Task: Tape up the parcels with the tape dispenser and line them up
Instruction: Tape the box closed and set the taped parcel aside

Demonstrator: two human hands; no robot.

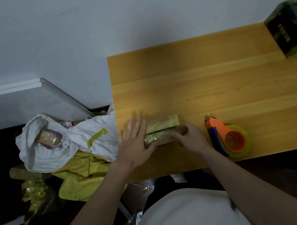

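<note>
The small parcel (161, 131) lies near the front-left corner of the worktop (216, 82), at about seven o'clock from the worktop's middle. It looks like a flat, oblong box already wrapped in glossy yellowish tape, with a dark seam running along its length between two flaps. Judging by its size and the easy way it sits under the hands, it is probably light and fairly stiff, though the flaps may spring up if let go. The tape skin looks slick, so a hold at the two short ends, pressing inward, seems safer than a pinch on the top face.

The left hand (136, 143) lies at the parcel's nine o'clock end, fingers straight and spread, palm down, pressing against that end without curling round it. The right hand (188, 137) is at the three o'clock end, its fingers (174, 134) curled over the parcel's near corner and gripping it. Both forearms reach in from six o'clock.

The tape dispenser (227, 136), orange and blue with a yellowish roll, rests on the worktop just beside the right hand at its three o'clock, untouched. A dark taped box (292, 29) stands far off at two o'clock.
</note>
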